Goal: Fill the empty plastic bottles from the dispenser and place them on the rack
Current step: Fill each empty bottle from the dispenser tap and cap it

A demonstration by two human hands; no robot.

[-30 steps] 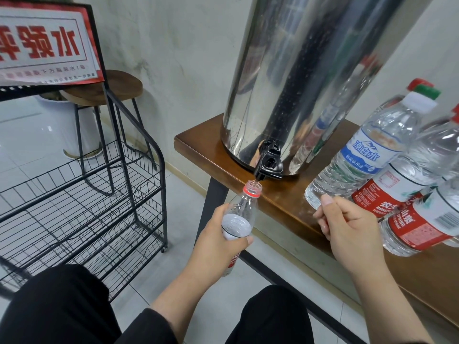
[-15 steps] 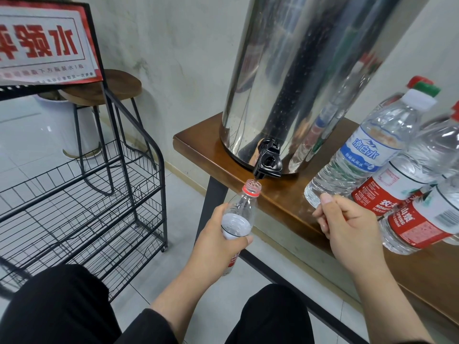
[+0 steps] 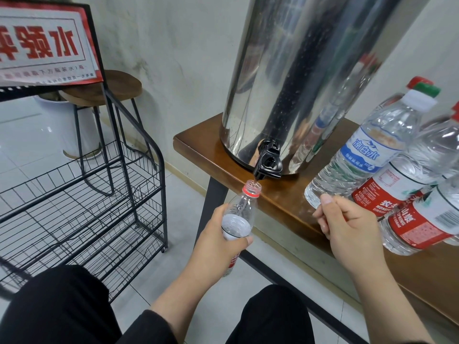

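My left hand grips a small clear plastic bottle with a red neck ring, uncapped. Its mouth sits right under the black tap of the tall steel dispenser. The bottle looks partly filled up to about my thumb. My right hand hovers over the table's front edge with fingers curled closed; nothing shows inside it. The black wire rack stands on the floor to the left, and the shelves I can see are bare.
The wooden table carries the dispenser and several capped bottles at the right: one with a blue label and red-labelled ones. A red-and-white sign tops the rack. A round stool stands behind it.
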